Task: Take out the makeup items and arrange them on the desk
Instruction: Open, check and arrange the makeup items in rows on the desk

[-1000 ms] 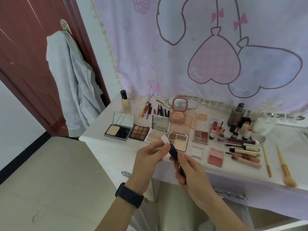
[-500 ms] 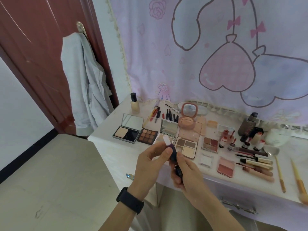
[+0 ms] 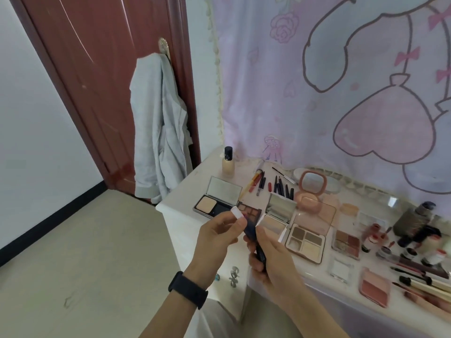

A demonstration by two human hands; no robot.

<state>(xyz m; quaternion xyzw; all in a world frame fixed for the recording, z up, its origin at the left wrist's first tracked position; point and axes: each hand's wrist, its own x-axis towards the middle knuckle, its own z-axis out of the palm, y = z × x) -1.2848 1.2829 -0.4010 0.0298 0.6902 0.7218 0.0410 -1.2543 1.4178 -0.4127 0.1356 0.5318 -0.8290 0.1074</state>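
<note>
Curtain (image 3: 292,106): soft matte lilac-pink cloth printed with dark-outlined rounded cartoon shapes, hearts and bows; hangs behind the desk, 12 to 3 o'clock in view
Door (image 3: 97,81): dark red panelled wood with a slight sheen; 10 to 11 o'clock
Desk (image 3: 188,191): smooth white top with a rounded corner; runs from centre to 4 o'clock, crowded with makeup
Garment (image 3: 158,132): pale grey crumpled fabric, draped from the door handle
Left hand (image 3: 217,232): thumb and forefinger pinch the tube's white cap, other fingers curled under; black matte wristband (image 3: 188,290) on the wrist
Right hand (image 3: 273,254): fingers curled round the tube's dark barrel
Powder compact (image 3: 214,203): rectangular, open, mirror lid raised, beige pan; on the desk's left corner
Eyeshadow palette (image 3: 305,242): squarish, four brown and cream pans; 3 o'clock of the hands
Foundation bottle (image 3: 228,164): upright, beige fill, black cap; 12 o'clock of the compact
Makeup tube (image 3: 250,230): slim dark blue barrel, white squarish cap, tilted with the cap toward 11 o'clock; held in the air between both hands before the desk's near edge, 4 o'clock of the compact
</note>
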